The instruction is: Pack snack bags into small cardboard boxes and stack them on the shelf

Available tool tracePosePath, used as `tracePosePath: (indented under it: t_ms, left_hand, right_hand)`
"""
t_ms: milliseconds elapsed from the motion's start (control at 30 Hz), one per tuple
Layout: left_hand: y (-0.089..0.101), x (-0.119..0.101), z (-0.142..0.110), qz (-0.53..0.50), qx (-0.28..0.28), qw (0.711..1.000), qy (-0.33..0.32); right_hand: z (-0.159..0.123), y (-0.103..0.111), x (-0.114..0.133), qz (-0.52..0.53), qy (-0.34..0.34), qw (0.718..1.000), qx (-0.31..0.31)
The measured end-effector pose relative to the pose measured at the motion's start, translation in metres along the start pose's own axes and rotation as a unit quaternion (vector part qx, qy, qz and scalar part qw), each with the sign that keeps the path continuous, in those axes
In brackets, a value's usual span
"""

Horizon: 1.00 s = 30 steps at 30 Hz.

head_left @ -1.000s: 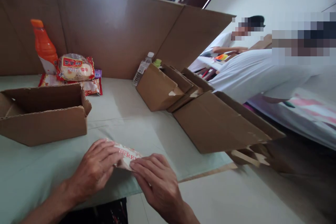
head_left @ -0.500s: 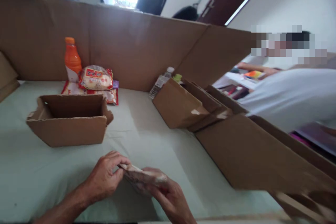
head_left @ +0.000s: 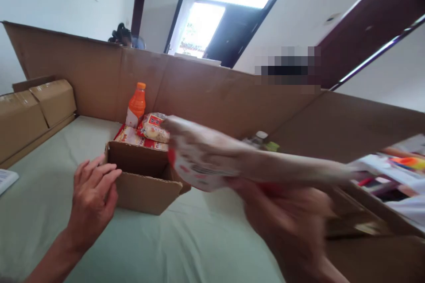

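My left hand [head_left: 93, 194] is open, fingers spread, touching the left side of a small open cardboard box [head_left: 142, 177] on the pale green table. My right hand [head_left: 285, 216], smeared by motion, is closed on a white and red snack packet [head_left: 202, 159] and holds it up just right of the box, above its right edge. Behind the box stand an orange drink bottle [head_left: 136, 106] and wrapped snack packs [head_left: 151, 129].
A tall cardboard wall [head_left: 206, 97] runs round the back and right of the table. Closed cartons [head_left: 33, 110] are stacked at the left. A white item [head_left: 6, 180] lies at the left edge. Water bottle tops [head_left: 262, 138] show behind the packet.
Both hands held the packet low on the table before. Now the right hand has lifted it towards the box, and the left hand has let go and moved to the box's side. The camera tilted up.
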State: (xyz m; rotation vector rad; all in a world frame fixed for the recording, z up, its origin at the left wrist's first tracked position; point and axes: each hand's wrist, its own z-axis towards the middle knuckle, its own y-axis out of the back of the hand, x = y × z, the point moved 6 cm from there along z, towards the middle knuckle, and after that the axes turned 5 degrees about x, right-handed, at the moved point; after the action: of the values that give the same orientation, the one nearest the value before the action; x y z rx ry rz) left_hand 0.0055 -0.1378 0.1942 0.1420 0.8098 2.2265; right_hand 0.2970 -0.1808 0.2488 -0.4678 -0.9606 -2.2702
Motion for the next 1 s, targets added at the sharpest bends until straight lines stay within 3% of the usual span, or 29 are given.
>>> tracePosePath:
  t_ms: [100,167,233,333,467,533,600,733,833,900,1000]
  left_hand:
    - [-0.006,0.007,-0.008,-0.020,-0.010,1.000,0.002]
    - [-0.005,0.006,-0.013,-0.040,-0.024,0.999,0.000]
    - [-0.004,0.006,-0.014,-0.061,-0.029,0.998,0.002]
    - [-0.003,0.008,-0.012,-0.084,-0.036,0.996,0.002]
    - [-0.006,0.012,-0.010,-0.110,-0.037,0.993,-0.004]
    - [-0.007,0.013,-0.011,-0.113,-0.033,0.993,-0.008]
    - [-0.009,0.015,-0.014,-0.098,-0.033,0.995,0.004]
    - [-0.007,0.028,-0.028,-0.071,-0.066,0.990,0.103]
    - [-0.007,0.037,-0.038,-0.090,-0.073,0.981,0.157]
    - [-0.011,0.043,-0.043,-0.118,-0.058,0.972,0.194]
    - [-0.021,0.051,-0.048,-0.150,-0.027,0.956,0.252]
  right_hand:
    - [0.043,-0.071,0.029,0.006,0.078,0.979,0.191]
    - [0.048,-0.118,0.035,-0.047,0.090,0.934,0.342]
    - [0.043,-0.154,0.032,-0.143,0.104,0.882,0.437]
    - [0.031,-0.196,0.022,-0.234,0.135,0.816,0.512]
    - [0.030,-0.221,0.012,-0.236,0.134,0.786,0.555]
    - [0.037,-0.212,0.010,-0.247,0.124,0.786,0.552]
    - [0.046,-0.187,0.013,-0.250,0.119,0.815,0.510]
    - [0.050,-0.101,0.017,-0.185,0.110,0.918,0.334]
    - [0.031,-0.051,-0.003,-0.133,0.057,0.956,0.257]
    - [0.014,-0.037,-0.021,-0.112,0.028,0.964,0.240]
    - [-0.005,-0.040,-0.041,-0.081,0.011,0.968,0.239]
